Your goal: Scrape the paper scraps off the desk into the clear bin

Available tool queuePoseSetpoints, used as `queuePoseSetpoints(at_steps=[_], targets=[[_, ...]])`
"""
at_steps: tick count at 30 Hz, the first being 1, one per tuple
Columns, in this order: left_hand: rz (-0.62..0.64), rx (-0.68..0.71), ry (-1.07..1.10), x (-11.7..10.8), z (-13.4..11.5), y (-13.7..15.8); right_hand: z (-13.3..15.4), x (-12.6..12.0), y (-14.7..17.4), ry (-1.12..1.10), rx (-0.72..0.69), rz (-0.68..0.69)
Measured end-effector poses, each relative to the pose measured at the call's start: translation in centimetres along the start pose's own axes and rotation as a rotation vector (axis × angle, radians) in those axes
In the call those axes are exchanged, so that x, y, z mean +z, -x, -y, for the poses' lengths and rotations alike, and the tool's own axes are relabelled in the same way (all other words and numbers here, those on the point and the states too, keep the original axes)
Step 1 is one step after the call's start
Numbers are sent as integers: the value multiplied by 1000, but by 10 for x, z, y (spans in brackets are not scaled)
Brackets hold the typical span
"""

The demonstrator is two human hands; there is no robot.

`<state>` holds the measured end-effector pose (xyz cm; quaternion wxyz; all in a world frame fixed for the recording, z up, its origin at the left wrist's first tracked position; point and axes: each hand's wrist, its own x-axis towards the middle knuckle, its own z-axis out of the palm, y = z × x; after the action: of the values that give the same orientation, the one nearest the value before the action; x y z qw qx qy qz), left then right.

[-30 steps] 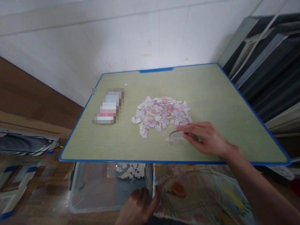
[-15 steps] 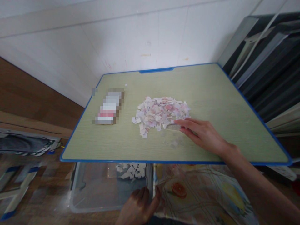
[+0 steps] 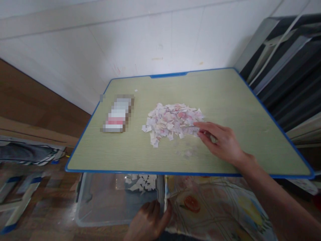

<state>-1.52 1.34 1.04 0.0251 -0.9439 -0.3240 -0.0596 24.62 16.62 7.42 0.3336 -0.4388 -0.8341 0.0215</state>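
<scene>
A heap of torn paper scraps (image 3: 173, 117), white with pink patches, lies on the pale green tabletop (image 3: 225, 97). My right hand (image 3: 220, 139) is at the heap's near right edge, thumb and fingers closed around a see-through plastic container (image 3: 187, 142) with a curved rim. Some scraps show at its mouth and faintly inside; its exact shape is hard to make out. Below the table's front edge, my left hand (image 3: 151, 219) is curled over the side of a clear plastic bin (image 3: 105, 204), thumb against a fruit-patterned cloth (image 3: 210, 207). White paper pieces (image 3: 141, 182) show in the bin.
A blurred-out rectangular item (image 3: 117, 113) lies on the table's left side, with one stray scrap (image 3: 136, 90) behind it. A blue rim edges the tabletop, which meets a white wall (image 3: 155, 40). Dark folded items (image 3: 296, 67) stand at the right.
My right hand has shifted slightly right and up with the clear container, and paper scraps now show at its mouth. My left hand stays on the bin's side.
</scene>
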Motion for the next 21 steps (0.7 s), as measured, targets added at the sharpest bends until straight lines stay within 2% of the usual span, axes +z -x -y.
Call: queuePoseSetpoints(at_steps=[4,6,9,11,18,21], targets=[[12,2,1,1,0,1,1,0,-1,32,-51,130],[21,7,5,2,0,1,0,-1,0,44,-15,111],[37,17,0,2,0,1,-1,-2,3,7,73,-2],[37,12,-6,1,0,0,-2,-2,4,-7,80,-25],[26,2,9,3,-1,1,0,-4,1,4,9,102],[14,7,2,3,-1,1,0,-5,2,-33,-21,116]])
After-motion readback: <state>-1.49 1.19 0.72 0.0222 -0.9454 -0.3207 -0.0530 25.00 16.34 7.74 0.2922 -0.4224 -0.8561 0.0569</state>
